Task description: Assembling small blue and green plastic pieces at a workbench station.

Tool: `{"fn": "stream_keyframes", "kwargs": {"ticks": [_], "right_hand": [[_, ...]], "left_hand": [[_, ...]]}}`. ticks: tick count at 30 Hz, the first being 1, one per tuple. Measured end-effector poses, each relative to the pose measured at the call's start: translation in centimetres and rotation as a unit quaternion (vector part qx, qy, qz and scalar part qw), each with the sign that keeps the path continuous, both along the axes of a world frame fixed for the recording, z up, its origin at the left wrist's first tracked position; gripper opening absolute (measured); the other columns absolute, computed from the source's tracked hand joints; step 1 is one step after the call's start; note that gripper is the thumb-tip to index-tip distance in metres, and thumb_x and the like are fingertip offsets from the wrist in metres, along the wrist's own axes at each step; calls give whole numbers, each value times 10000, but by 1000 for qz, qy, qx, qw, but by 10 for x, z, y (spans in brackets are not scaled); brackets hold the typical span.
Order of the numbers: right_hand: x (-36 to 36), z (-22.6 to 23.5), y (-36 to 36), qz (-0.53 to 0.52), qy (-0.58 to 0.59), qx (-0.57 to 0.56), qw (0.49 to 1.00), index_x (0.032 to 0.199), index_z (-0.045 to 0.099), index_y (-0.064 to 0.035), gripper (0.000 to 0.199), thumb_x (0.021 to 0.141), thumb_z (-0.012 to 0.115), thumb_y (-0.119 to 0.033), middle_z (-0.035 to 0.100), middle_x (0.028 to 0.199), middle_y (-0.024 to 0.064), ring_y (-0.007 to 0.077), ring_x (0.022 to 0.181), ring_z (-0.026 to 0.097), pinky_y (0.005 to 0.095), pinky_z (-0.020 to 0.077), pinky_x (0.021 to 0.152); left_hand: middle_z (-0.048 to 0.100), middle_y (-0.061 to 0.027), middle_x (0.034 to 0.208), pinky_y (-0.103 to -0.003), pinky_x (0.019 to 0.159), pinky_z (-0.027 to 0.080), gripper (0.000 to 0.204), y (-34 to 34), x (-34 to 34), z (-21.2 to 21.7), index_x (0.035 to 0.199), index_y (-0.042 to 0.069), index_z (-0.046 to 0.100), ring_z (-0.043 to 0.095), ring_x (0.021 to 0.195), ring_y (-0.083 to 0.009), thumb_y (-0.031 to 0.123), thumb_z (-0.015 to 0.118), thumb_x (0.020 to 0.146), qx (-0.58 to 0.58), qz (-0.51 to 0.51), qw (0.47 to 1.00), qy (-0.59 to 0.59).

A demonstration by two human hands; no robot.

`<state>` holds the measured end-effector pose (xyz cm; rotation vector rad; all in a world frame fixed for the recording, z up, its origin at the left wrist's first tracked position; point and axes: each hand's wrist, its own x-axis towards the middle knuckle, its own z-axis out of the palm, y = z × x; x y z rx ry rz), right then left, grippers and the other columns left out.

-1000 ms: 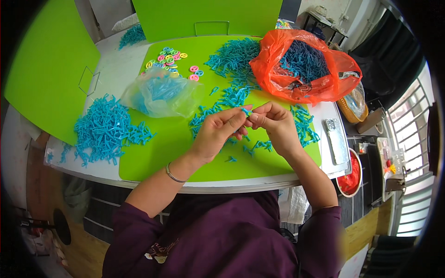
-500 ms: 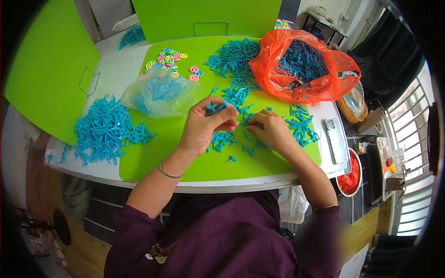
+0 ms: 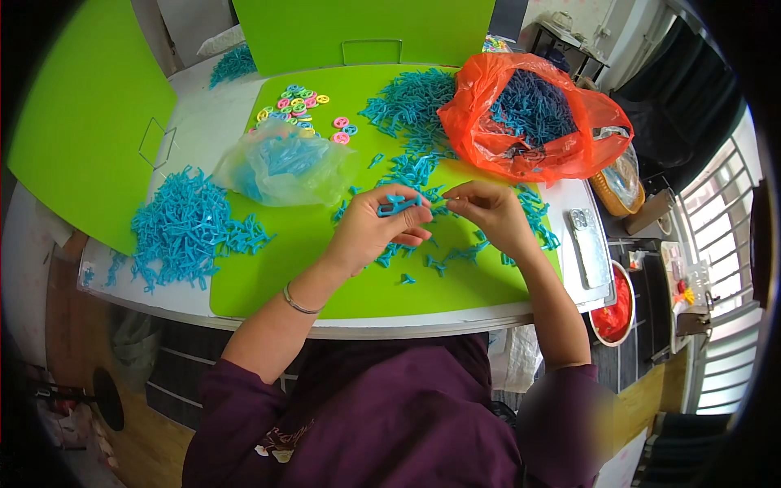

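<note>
My left hand (image 3: 366, 232) is closed around some small turquoise plastic pieces (image 3: 396, 206), which stick out between thumb and fingers. Just to its right, my right hand (image 3: 495, 218) is in a pinch, its fingertips close to the left hand's. Whatever those fingertips hold is too small to make out. Beneath and between the hands, loose turquoise pieces (image 3: 413, 171) lie scattered on a green mat (image 3: 277, 293). One piece (image 3: 407, 279) lies apart from the others, nearer to me.
A big pile of turquoise pieces (image 3: 183, 232) sits at the left. Beyond my hands are a translucent bag (image 3: 285, 167), pastel rings (image 3: 342, 130), another turquoise pile (image 3: 415, 98) and a red plastic bag (image 3: 480, 98) full of darker pieces. A phone (image 3: 587, 236) lies at the right edge.
My right hand has lifted off the scattered pieces and moved up and slightly right, its fingertips now beside my left hand. My left hand has shifted a little right and down, still holding pieces.
</note>
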<state>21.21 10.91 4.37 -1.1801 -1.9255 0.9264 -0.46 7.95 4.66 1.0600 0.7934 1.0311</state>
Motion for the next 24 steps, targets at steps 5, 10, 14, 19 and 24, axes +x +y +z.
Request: {"fn": "stream_keyframes", "kwargs": {"ticks": [5,10,14,19,24], "right_hand": [[-5,8,-5,9,212,-126,969,924,624,-15,122,839,626,-102,642,820,44,93,730,572,235,449,684],[-5,7,-9,57,303,-144,940,912,618,-21,88,848,618,-81,648,848,66,127,763,599,254,464,695],[-6,-4,-10,92,369,-246,891,936,630,-22,116,843,624,-90,645,866,68,146,739,594,268,475,705],[-5,-6,-9,102,381,-392,831,960,638,-21,138,849,615,-98,646,877,59,156,765,605,282,492,725],[-7,-6,-11,88,367,-392,839,955,636,-20,134,856,606,-106,641,854,51,150,754,604,273,496,717]], "left_hand": [[660,-50,756,-206,586,494,136,2,-1,-13,864,1,667,611,660,-93,71,723,761,77,-23,993,88],[656,-23,720,-183,567,449,133,1,0,-14,827,14,683,563,619,-49,66,754,727,95,-9,984,151],[645,-15,696,-189,553,442,115,-1,2,-11,825,18,685,559,603,-55,64,743,737,68,-29,990,122],[633,-18,672,-191,535,431,81,0,2,-13,811,18,684,560,595,-63,51,725,750,53,-27,995,83],[636,-26,670,-185,522,421,59,1,2,-14,795,18,681,557,583,-62,40,717,755,55,-33,991,115]]}}
